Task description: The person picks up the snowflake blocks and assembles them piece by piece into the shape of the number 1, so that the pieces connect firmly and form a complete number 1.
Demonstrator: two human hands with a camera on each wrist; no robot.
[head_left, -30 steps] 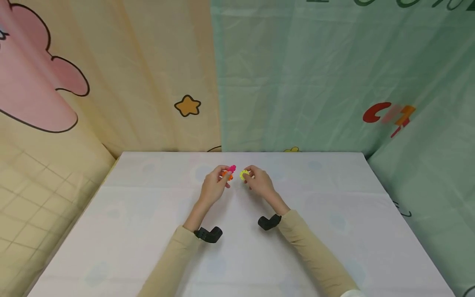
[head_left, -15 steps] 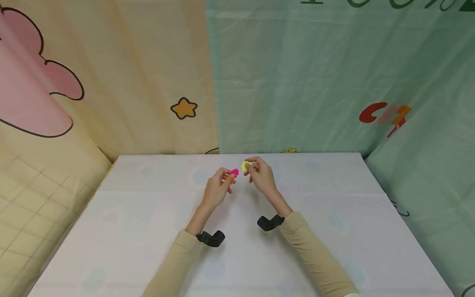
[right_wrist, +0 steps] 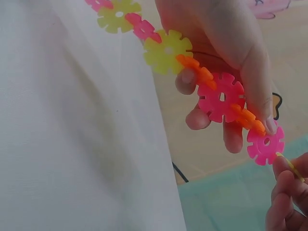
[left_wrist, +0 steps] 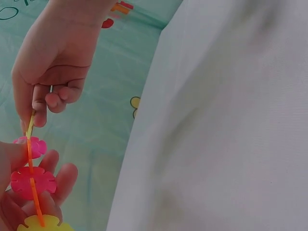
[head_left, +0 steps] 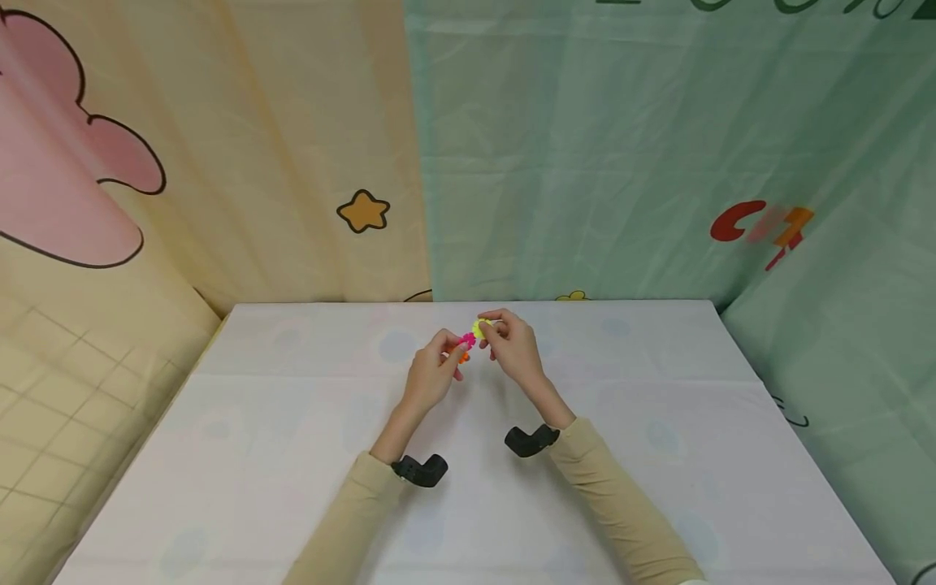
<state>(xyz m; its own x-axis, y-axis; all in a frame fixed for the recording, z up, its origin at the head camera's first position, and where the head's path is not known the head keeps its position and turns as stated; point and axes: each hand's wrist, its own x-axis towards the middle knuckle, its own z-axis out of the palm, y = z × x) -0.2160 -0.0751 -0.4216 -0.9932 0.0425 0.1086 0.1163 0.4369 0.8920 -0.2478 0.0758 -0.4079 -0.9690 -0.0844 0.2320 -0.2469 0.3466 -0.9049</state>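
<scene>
My left hand [head_left: 426,375] grips a chain of interlocked plastic snowflake discs between thumb and fingers. In the right wrist view the chain runs from a pink end disc [right_wrist: 260,152] through an orange disc [right_wrist: 249,120], another pink disc [right_wrist: 209,102] and several more yellow, pink and orange ones, trailing past the hand. My right hand [head_left: 516,348] pinches a single yellow disc [head_left: 479,327], seen edge-on in the right wrist view as a thin yellow disc [right_wrist: 291,168]. Its edge meets the rim of the pink end disc, roughly crosswise to it. Both hands are raised over the table's far part.
A white-covered table [head_left: 468,504] spreads beneath both arms. Behind it hang a yellow curtain [head_left: 307,146] and a green curtain [head_left: 570,162], close to the table's back edge. Each wrist wears a black camera mount [head_left: 422,471].
The left hand has shifted slightly right with the chain, turning the pink end disc toward the right hand. The yellow disc has risen, and its gap to the pink disc has closed.
</scene>
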